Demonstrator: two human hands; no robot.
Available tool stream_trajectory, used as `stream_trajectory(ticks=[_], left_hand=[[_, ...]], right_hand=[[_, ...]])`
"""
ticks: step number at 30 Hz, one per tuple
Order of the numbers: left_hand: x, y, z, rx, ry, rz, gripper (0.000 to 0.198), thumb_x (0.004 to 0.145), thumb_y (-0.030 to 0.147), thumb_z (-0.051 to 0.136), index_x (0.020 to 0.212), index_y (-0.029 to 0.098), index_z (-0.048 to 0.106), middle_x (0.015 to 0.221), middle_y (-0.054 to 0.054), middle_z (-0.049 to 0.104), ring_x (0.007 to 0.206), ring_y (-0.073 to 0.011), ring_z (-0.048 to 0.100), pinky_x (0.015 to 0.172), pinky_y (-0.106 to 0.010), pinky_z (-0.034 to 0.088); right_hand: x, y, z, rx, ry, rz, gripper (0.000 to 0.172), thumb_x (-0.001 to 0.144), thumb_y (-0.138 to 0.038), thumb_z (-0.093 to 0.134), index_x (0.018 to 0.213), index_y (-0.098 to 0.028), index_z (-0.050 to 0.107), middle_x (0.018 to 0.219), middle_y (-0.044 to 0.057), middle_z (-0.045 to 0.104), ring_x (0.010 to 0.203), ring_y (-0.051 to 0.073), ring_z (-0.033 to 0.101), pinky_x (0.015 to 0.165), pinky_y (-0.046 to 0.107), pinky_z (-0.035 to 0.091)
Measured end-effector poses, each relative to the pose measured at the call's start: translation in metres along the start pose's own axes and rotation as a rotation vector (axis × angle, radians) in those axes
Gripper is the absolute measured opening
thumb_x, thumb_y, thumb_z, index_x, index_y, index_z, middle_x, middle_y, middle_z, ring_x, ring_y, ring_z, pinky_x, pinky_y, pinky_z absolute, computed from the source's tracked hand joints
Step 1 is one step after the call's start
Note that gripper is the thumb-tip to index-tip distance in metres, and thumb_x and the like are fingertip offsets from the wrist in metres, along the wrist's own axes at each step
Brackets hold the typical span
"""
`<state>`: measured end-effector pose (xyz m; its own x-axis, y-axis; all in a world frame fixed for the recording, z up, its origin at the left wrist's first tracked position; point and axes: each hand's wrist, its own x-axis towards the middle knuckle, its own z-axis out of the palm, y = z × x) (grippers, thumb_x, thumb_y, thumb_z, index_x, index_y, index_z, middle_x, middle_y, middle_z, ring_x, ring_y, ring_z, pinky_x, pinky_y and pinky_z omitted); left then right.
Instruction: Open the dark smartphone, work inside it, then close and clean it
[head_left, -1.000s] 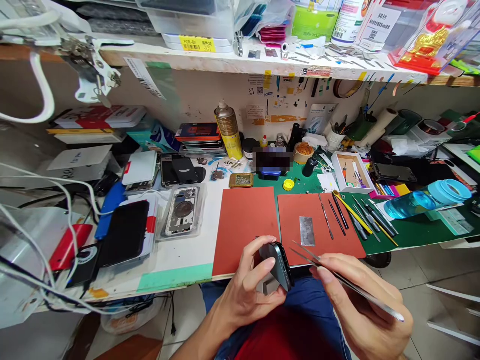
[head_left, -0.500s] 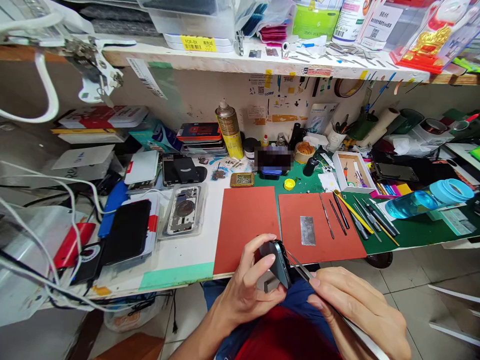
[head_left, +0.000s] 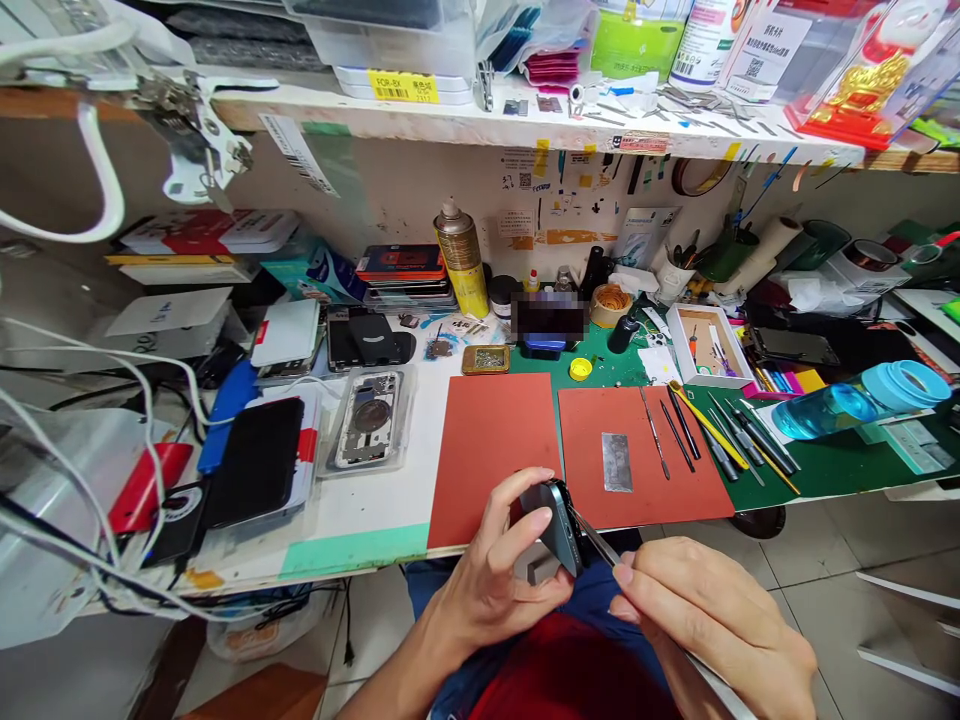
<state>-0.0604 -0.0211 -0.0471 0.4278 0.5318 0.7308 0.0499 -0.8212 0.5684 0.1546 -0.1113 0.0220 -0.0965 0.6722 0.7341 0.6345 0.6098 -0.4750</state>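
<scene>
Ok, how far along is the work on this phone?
Done, it seems: a phone housing sits opened out in a clear tray. In hand: the left hand grips the phone on edge, while the right hand brings tweezers to its side. Left: hard to tell, though small tools lie ready beside the red mat.

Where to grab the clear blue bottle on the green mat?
Around the middle of the clear blue bottle, coming from above. It lies on its side, so its smooth round body leaves room for a wrap grip. Probably stay off the wider lid at its right end.
</scene>
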Motion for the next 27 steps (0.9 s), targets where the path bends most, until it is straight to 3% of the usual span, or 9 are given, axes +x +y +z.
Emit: stream_trajectory(ticks=[9,14,17,21,27], left_hand=[[-0.001,0.0,0.0,-0.001,0.01,0.012,0.11,0.076,-0.01,0.072,0.171,0.025,0.029,0.162,-0.023,0.047,0.149,-0.0331,0.057,0.112,-0.056,0.061],[0.002,0.001,-0.001,-0.002,0.009,0.006,0.111,0.074,-0.011,0.071,0.17,0.024,0.03,0.161,-0.023,0.046,0.147,-0.0331,0.057,0.108,-0.054,0.063],[0.003,0.002,-0.001,-0.011,0.005,0.0,0.11,0.074,-0.012,0.07,0.17,0.025,0.029,0.161,-0.023,0.046,0.148,-0.0329,0.056,0.108,-0.053,0.063],[0.003,0.001,-0.001,-0.016,0.014,-0.008,0.112,0.074,-0.012,0.07,0.171,0.026,0.029,0.161,-0.023,0.046,0.149,-0.0317,0.055,0.109,-0.051,0.062],[0.004,0.0,0.001,-0.023,0.008,-0.015,0.113,0.076,-0.012,0.071,0.172,0.028,0.026,0.161,-0.023,0.047,0.148,-0.0311,0.056,0.106,-0.051,0.063]], right_hand=[[-0.002,0.005,0.004,-0.008,-0.005,-0.042,0.029,0.098,-0.009,0.08,0.126,-0.016,0.082,0.093,0.006,0.085,0.076,0.023,0.082,0.066,0.036,0.071],[0.016,-0.006,0.005,0.064,0.146,-0.013,0.015,0.103,-0.006,0.071,0.106,-0.015,0.082,0.079,0.003,0.08,0.067,0.019,0.079,0.057,0.031,0.068],[0.023,-0.014,0.002,0.05,0.171,0.03,0.011,0.103,-0.009,0.072,0.099,-0.015,0.081,0.075,0.003,0.079,0.065,0.019,0.078,0.057,0.031,0.069],[0.023,-0.018,-0.002,0.007,0.126,0.035,0.012,0.1,-0.008,0.074,0.103,-0.017,0.083,0.077,0.003,0.081,0.064,0.018,0.079,0.058,0.031,0.07],[0.017,-0.011,0.003,0.061,0.161,0.017,0.017,0.096,-0.002,0.074,0.104,-0.013,0.084,0.077,0.003,0.08,0.061,0.017,0.077,0.055,0.028,0.066]])
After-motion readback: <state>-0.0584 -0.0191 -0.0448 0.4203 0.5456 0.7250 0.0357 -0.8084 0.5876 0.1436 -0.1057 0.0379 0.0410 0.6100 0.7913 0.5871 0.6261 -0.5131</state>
